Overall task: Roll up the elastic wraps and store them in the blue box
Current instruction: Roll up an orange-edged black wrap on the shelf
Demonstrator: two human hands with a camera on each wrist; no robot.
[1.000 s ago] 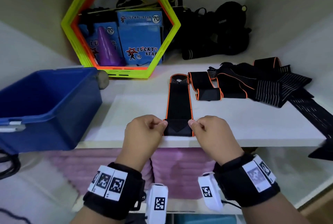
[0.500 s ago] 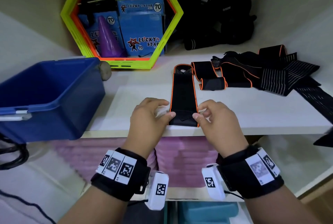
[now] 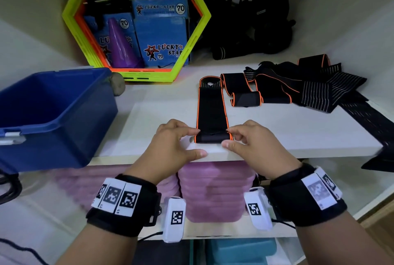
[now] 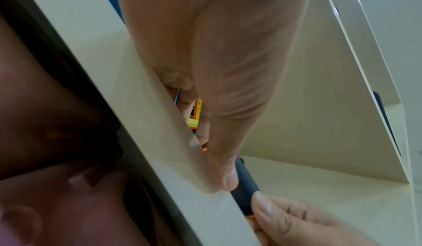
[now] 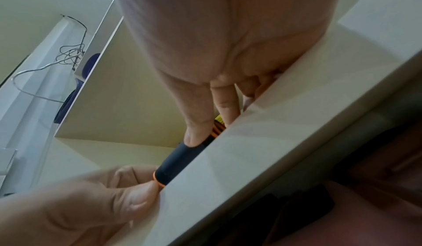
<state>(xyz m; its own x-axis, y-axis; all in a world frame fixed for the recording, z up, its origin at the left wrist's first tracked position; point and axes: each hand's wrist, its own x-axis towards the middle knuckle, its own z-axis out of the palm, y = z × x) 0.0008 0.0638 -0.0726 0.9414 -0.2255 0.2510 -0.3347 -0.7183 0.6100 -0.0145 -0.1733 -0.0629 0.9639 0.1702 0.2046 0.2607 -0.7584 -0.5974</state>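
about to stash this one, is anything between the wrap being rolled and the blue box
Nothing visible does. The wrap lies at the shelf's front edge, pinched by the left hand and right hand. The blue box sits open to its left, with only bare shelf between them.

In the head view, bare shelf [image 3: 162,113] lies open at mid-frame between the blue box [image 3: 53,115] at left and the flat black wrap [image 3: 212,107]. At right, a heap of loose wraps [image 3: 309,88] crowds the surface. The hexagonal frame [image 3: 136,19] and dark gear [image 3: 255,26] block the upper back.
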